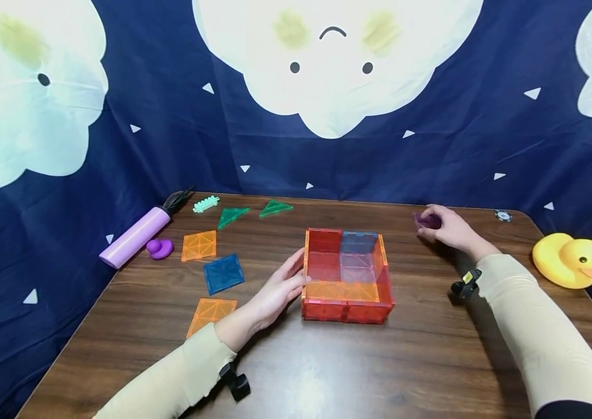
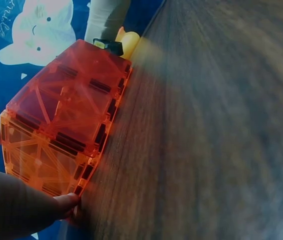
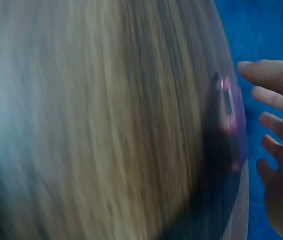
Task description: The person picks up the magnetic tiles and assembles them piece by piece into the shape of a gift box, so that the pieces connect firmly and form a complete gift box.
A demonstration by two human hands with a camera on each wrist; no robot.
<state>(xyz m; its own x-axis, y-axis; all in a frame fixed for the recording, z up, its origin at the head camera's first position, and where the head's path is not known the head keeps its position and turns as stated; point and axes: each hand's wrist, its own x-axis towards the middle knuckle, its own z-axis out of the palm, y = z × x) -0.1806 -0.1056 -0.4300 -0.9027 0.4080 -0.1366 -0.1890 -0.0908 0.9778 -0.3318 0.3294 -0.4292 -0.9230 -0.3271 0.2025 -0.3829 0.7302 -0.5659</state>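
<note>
An open-topped box of see-through magnetic tiles (image 1: pixel 345 312) stands mid-table, with red, orange and blue walls. My left hand (image 1: pixel 281 288) holds its left side, thumb at the rim and fingers along the outside. From the left wrist view, an orange wall tile (image 2: pixel 36 160) lies between my thumb and a fingertip low by the table. Off to the right, my right hand (image 1: pixel 450 227) reaches over a purple magnetic tile (image 1: pixel 421 221). In the right wrist view, its loosely bent fingers (image 3: pixel 276 125) are spread beside that purple tile, with a gap showing between them.
Left of the box lie orange tiles (image 1: pixel 199 245), a blue tile (image 1: pixel 224 274) and green triangle tiles (image 1: pixel 232 216). A lilac cylinder (image 1: pixel 136 237) and small purple duck (image 1: pixel 160 249) sit farther left. A yellow duck (image 1: pixel 570 261) and poker chip (image 1: pixel 503 216) are at right.
</note>
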